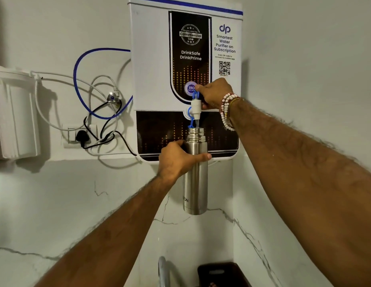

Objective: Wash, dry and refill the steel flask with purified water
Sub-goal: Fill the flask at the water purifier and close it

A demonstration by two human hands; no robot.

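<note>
Head view, frame centre: left hand (176, 158) grips the upright steel flask (196, 175), its open mouth directly beneath the purifier tap (196, 107); right hand (214, 93), just above, pinches the blue lever (195, 95).

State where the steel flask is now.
In the head view, the steel flask is at centre, gripped upright by the left hand, its open mouth under the white tap that the right hand holds.

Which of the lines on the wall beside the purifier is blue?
The thick tube looping out from the purifier at its left edge; the thinner tubes are white, and the plug has a black cable.
</note>
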